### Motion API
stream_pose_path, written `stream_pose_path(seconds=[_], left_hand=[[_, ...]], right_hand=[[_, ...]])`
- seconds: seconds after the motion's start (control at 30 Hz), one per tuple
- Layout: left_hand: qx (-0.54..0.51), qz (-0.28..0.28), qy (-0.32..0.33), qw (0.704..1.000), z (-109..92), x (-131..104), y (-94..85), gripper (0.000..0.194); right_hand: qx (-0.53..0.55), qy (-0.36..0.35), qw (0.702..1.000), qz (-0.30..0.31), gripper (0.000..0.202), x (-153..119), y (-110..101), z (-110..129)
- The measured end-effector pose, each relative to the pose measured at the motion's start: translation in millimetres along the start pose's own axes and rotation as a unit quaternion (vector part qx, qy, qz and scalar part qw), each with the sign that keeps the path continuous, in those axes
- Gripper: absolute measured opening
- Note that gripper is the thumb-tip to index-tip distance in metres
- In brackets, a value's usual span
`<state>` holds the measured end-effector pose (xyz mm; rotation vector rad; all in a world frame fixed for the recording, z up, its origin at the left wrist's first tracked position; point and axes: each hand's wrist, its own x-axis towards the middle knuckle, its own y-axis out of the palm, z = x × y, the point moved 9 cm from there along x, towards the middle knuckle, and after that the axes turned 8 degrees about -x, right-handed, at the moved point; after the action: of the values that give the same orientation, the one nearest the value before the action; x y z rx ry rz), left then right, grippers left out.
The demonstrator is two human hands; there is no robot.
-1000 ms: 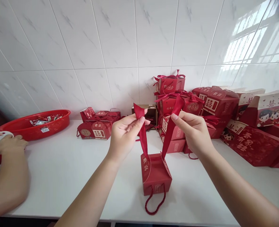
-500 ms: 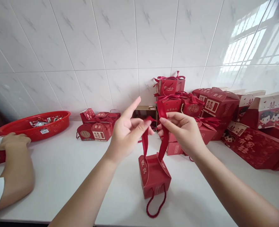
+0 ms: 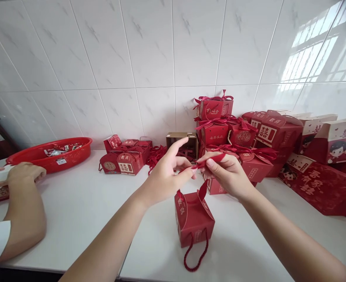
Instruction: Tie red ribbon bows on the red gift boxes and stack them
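Observation:
In front of me a small red gift box (image 3: 197, 219) stands on the white table, its dark red rope handle hanging down on the near side. A red ribbon (image 3: 217, 158) runs up from the top flaps of the box to my fingers. My left hand (image 3: 173, 172) pinches one part of it between thumb and fingers, with the index finger stretched upward. My right hand (image 3: 224, 172) pinches the ribbon close beside, the fingertips of both hands almost meeting above the box. The exact crossing of the ribbon is partly hidden by my fingers.
Stacked red gift boxes with bows (image 3: 215, 131) stand behind my right hand, larger boxes (image 3: 316, 180) at right. Several boxes (image 3: 126, 158), loose ribbons (image 3: 156, 156) and a cardboard box (image 3: 175, 138) line the wall. At left are a red basin (image 3: 51, 156) and a co-worker's arm (image 3: 27, 211).
Both hands have lowered and come closer together. The ribbon's right part, upright before, is now drawn across between my fingers. The view has shifted slightly.

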<state>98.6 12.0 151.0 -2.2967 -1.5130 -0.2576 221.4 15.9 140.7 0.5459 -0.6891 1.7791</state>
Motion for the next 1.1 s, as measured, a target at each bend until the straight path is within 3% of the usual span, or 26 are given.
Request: stream_pose_path(seconds=[0.1, 0.2, 0.27, 0.33, 0.43, 0.5, 0.57, 0.67, 0.77, 0.83, 0.87, 1.0, 1.1], left_hand=[[-0.116, -0.007, -0.019, 0.993, 9.4, -2.0, -7.7, 0.049], [-0.171, 0.001, -0.047, 0.984, 17.7, -4.1, -8.3, 0.042], [-0.174, 0.017, -0.058, 0.983, 20.3, -5.5, -2.3, 0.047], [-0.139, 0.014, -0.051, 0.989, 20.3, -7.3, 2.6, 0.054], [0.045, -0.079, 0.045, 0.995, 6.7, -17.2, -8.6, 0.064], [0.192, -0.168, 0.131, 0.958, -5.0, -36.5, -24.5, 0.063], [0.291, -0.241, 0.156, 0.913, 0.9, -61.6, -47.6, 0.054], [0.39, -0.281, 0.071, 0.874, 47.4, -96.9, -92.5, 0.036], [0.395, -0.21, -0.06, 0.893, 114.6, -121.8, -118.6, 0.025], [0.38, -0.159, -0.111, 0.904, 143.6, -130.1, -116.3, 0.023], [0.382, -0.146, -0.108, 0.906, 147.3, -129.8, -110.2, 0.021], [0.338, -0.156, -0.042, 0.927, 127.0, -107.7, -72.2, 0.016], [0.215, -0.15, -0.061, 0.963, 121.0, -85.9, -41.5, 0.02]], right_hand=[[-0.167, -0.132, 0.977, 0.025, 0.018, -4.4, -3.1, 21.4], [-0.302, -0.259, 0.915, 0.06, 0.029, -13.7, 4.9, 35.2], [-0.347, -0.304, 0.885, 0.054, 0.034, -18.9, 9.1, 37.8], [-0.362, -0.315, 0.876, 0.034, 0.037, -23.3, 12.7, 38.5], [-0.354, -0.254, 0.899, -0.046, 0.034, -30.5, 4.3, 35.7], [-0.364, -0.163, 0.908, -0.128, 0.024, -41.5, -16.9, 25.8], [-0.403, -0.052, 0.895, -0.182, 0.019, -60.3, -46.5, 6.6], [-0.492, 0.112, 0.845, -0.179, 0.032, -98.1, -96.1, -35.6], [-0.527, 0.243, 0.809, -0.094, 0.04, -135.4, -128.5, -83.1], [-0.515, 0.294, 0.805, -0.032, 0.036, -151.2, -130.4, -104.7], [-0.513, 0.302, 0.803, -0.014, 0.035, -154.0, -126.7, -108.9], [-0.53, 0.225, 0.817, -0.017, 0.034, -132.0, -91.3, -90.3], [-0.466, 0.14, 0.873, 0.029, 0.03, -106.4, -45.9, -74.3]])
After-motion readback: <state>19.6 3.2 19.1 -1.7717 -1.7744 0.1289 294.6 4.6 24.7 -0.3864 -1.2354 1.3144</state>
